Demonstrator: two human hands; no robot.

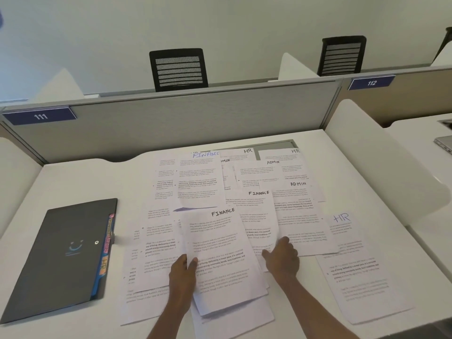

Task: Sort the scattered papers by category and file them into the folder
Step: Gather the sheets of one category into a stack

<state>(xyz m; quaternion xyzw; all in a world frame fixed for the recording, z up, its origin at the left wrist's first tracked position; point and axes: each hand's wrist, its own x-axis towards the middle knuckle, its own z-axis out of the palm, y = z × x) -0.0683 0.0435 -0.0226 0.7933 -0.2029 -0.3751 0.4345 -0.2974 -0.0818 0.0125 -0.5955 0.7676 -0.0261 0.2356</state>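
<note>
Papers [244,216] headed FINANCE three, ADMIN three, HR three, left hand [182,272] pinching one FINANCE sheet [220,260], right hand [281,259] flat

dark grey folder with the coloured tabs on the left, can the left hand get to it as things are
Probably yes: the dark grey folder lies uncovered beside the left hand, but that hand pinches the white FINANCE sheet.
</note>
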